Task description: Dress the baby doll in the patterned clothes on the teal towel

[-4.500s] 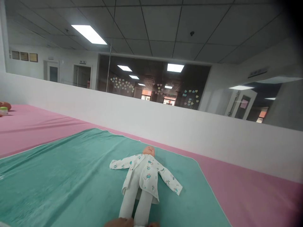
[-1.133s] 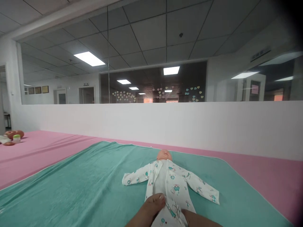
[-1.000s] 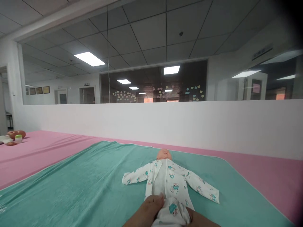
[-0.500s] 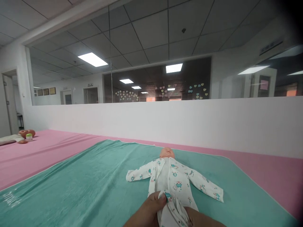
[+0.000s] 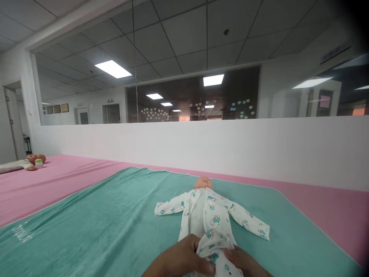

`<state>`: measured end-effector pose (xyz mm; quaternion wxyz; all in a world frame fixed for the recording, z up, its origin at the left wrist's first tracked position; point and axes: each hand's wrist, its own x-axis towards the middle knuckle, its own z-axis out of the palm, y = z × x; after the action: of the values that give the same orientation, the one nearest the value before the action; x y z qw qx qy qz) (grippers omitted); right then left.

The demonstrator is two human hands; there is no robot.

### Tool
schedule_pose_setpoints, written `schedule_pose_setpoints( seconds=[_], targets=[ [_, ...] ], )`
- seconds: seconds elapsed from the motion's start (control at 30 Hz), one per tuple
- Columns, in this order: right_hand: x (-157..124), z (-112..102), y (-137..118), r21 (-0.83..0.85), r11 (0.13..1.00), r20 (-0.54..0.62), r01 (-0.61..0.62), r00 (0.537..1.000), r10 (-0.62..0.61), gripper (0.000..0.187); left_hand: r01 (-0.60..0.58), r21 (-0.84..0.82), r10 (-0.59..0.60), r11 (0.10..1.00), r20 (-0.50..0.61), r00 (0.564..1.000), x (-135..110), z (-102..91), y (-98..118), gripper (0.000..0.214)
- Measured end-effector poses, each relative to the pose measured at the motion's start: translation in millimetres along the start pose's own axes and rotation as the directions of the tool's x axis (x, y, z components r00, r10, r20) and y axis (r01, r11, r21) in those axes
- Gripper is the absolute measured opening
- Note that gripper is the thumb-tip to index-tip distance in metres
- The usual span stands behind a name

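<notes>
- The pink sheet (image 5: pixel 89 166) lies under everything, and over it your teal blanket (image 5: pixel 112 227) is spread with a few creases.
- The doll (image 5: pixel 197 211) lies face up on the blanket, right of the middle, head at the far end; its legs are hidden behind your hands and the cloth.
- Its printed jacket (image 5: pixel 216 217) looks part done: sleeves reach out left and right, seemingly with the arms inside, though no doll hands show at the cuffs. The front hangs open over the white torso, so closing it appears undone.
- The printed cloth (image 5: pixel 216 243) is at the near end, bunched in front of the doll's lower body; it looks unsettled, and you can't tell whether the legs are in it.
- Your left hand (image 5: pixel 184 254) grips the cloth's left side, thumb on top.
- Your right hand (image 5: pixel 243 259) pinches its right side, thumb pressed into the folds.
</notes>
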<state>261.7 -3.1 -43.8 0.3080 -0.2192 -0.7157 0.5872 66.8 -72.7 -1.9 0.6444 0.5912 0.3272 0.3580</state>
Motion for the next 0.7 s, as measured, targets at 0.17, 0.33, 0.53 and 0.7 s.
schedule_pose_setpoints(
  seconds=[0.17,0.33,0.53,0.7],
  targets=[
    [-14,10,-11,0.039,0.997,0.062,-0.072,0.996,0.070,0.061,-0.207,-0.399,0.223,0.893,-0.006,0.975,12,15.5,-1,0.046],
    [-20,11,-17,0.119,0.987,0.077,-0.112,0.992,0.103,0.068,-0.168,-0.435,0.179,0.885,-0.017,0.984,13,14.5,-7,0.043],
    [-24,8,-24,0.206,0.968,0.106,-0.142,0.987,0.122,0.061,0.027,-0.277,-0.042,0.960,-0.049,0.998,8,2.3,-7,0.037],
    [-27,15,-32,0.317,0.933,0.190,-0.172,0.975,0.115,0.057,0.001,-0.257,0.012,0.966,0.049,0.999,8,8.6,-3,0.037]
  ],
)
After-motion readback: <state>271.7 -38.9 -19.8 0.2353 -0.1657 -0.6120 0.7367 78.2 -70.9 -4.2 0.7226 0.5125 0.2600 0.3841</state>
